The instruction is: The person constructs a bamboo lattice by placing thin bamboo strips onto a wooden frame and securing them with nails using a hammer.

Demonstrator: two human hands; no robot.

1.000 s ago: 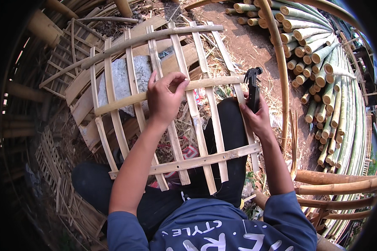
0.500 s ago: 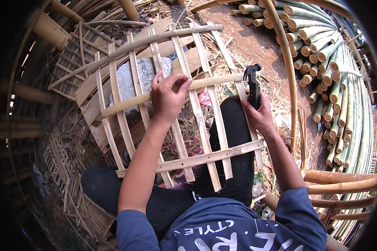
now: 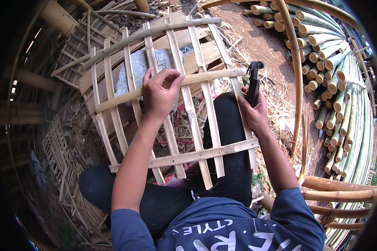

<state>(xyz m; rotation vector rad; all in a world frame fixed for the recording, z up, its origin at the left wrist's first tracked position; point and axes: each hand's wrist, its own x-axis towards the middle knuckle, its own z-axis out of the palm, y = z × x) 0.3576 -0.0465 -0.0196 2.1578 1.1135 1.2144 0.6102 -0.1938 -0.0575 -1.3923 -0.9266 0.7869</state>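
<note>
Head view: the slatted bamboo frame (image 3: pixel 188 158) lay in front of the seated person, its near crosspiece above the dark-trousered legs (image 3: pixel 97 184) and its far part over a grey stone (image 3: pixel 142 67) and brown planks (image 3: pixel 189 62); its narrow slats ran away from the body, crossed by three strips; the left hand (image 3: pixel 160 92) was poised over the middle crosspiece (image 3: pixel 213 75), thumb and forefinger narrowed to a pinch upon it, the remaining fingers loosely bent; whether a small object sat between the tips could not be told; the right hand (image 3: pixel 255 111), just beside the frame's rightmost slat, had its fingers wrapped around the black handle of a hammer (image 3: pixel 253 88), held upright, head uppermost, near the crosspiece's right end; farther right, beyond a curved pole (image 3: pixel 297 83), cut green bamboo poles (image 3: pixel 358 125) were stacked, their pale ends turned toward the frame.
</note>
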